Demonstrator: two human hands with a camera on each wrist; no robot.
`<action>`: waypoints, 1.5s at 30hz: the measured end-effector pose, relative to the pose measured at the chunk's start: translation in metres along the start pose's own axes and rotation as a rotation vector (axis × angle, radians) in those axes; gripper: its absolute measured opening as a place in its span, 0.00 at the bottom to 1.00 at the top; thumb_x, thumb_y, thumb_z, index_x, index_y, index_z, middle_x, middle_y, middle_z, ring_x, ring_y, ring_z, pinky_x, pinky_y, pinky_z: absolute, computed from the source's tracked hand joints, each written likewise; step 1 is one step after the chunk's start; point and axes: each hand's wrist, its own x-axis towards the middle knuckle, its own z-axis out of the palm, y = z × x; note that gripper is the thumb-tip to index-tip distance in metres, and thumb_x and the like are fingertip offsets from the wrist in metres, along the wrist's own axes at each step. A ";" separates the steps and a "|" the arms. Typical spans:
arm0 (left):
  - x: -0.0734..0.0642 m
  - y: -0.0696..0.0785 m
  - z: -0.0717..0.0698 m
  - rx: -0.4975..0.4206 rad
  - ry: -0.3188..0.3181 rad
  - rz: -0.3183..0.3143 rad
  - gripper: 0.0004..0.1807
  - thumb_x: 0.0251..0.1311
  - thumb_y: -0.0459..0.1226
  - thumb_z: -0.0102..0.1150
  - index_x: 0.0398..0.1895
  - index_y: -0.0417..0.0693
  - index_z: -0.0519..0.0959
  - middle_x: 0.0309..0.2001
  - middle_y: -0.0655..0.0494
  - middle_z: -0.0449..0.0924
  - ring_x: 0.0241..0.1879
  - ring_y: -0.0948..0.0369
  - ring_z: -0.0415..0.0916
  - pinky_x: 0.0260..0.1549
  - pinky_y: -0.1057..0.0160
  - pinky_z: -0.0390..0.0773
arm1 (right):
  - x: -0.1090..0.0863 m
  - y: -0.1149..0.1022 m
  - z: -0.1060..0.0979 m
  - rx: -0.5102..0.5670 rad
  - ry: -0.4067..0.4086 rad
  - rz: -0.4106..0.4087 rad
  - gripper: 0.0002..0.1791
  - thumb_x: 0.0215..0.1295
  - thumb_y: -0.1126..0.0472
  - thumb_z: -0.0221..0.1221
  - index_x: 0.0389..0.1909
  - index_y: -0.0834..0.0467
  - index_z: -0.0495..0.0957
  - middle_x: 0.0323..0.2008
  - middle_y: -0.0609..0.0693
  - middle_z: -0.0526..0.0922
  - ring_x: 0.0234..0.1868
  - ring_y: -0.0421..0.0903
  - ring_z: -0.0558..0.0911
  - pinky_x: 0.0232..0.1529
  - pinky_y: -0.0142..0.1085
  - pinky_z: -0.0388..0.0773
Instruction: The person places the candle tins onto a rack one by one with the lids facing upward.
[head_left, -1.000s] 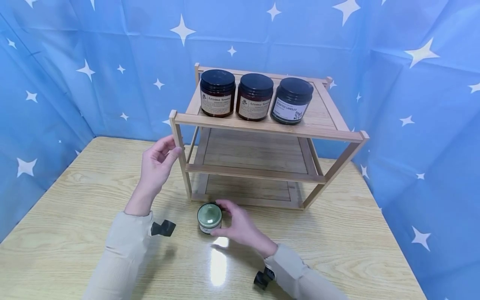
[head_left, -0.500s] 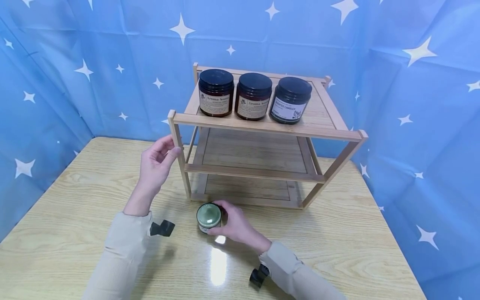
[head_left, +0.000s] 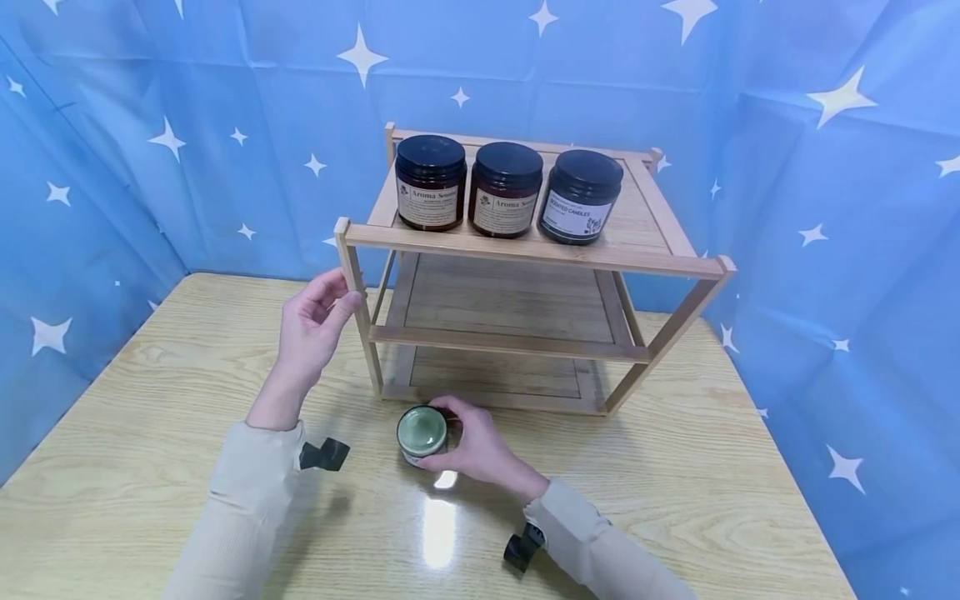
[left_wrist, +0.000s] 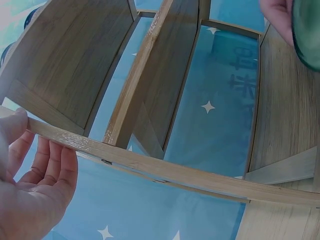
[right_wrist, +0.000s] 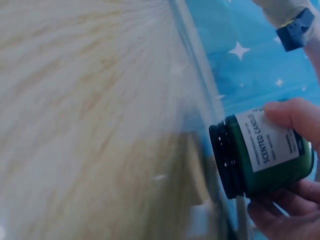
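My right hand (head_left: 480, 446) grips a dark green scented candle jar (right_wrist: 272, 150) with a white label. The jar is upside down, its black lid (right_wrist: 227, 160) toward the tabletop and its green glass base (head_left: 422, 430) facing up in the head view. It is just in front of the shelf's lower left corner. My left hand (head_left: 311, 321) holds the front left post (head_left: 352, 275) of the three-tier wooden shelf (head_left: 525, 260), with the thumb on the near side and the fingers behind, as the left wrist view also shows.
On the shelf's top tier stand two brown candle jars, a left one (head_left: 431, 183) and a middle one (head_left: 506, 190), plus a dark green jar (head_left: 581, 197), all black-lidded. The shelf rests on a wood-grain table (head_left: 697, 492). A blue star-patterned curtain (head_left: 247, 108) surrounds the table.
My right thumb and fingers have closed further round the candle jar, which has shifted very slightly to the right. My left hand keeps its place on the shelf post.
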 end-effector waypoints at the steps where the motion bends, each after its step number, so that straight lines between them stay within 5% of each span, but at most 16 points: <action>1: 0.000 0.000 0.000 0.000 0.000 0.000 0.11 0.61 0.28 0.56 0.47 0.39 0.79 0.34 0.59 0.78 0.37 0.67 0.75 0.41 0.72 0.75 | 0.000 0.000 -0.001 0.004 0.004 -0.001 0.37 0.36 0.61 0.76 0.51 0.63 0.72 0.46 0.53 0.80 0.45 0.48 0.79 0.47 0.36 0.76; 16: 0.000 -0.001 0.000 -0.015 -0.005 0.003 0.12 0.61 0.26 0.55 0.46 0.42 0.79 0.34 0.62 0.78 0.36 0.67 0.76 0.40 0.72 0.75 | -0.017 -0.023 -0.038 0.098 0.118 -0.050 0.36 0.34 0.67 0.76 0.49 0.65 0.72 0.45 0.55 0.79 0.44 0.50 0.80 0.47 0.35 0.78; 33: 0.000 0.000 0.000 -0.006 0.006 -0.007 0.13 0.61 0.25 0.54 0.47 0.43 0.79 0.34 0.63 0.79 0.36 0.68 0.76 0.41 0.72 0.75 | -0.048 -0.038 -0.108 -0.021 0.263 -0.087 0.37 0.31 0.71 0.75 0.50 0.65 0.72 0.42 0.53 0.80 0.43 0.43 0.78 0.43 0.32 0.78; 45: 0.000 0.001 0.001 -0.018 0.001 -0.003 0.18 0.59 0.21 0.51 0.45 0.47 0.80 0.33 0.63 0.78 0.35 0.69 0.75 0.39 0.74 0.74 | -0.064 -0.050 -0.133 -0.009 0.314 -0.095 0.36 0.33 0.72 0.75 0.50 0.63 0.73 0.42 0.53 0.79 0.42 0.38 0.78 0.42 0.26 0.76</action>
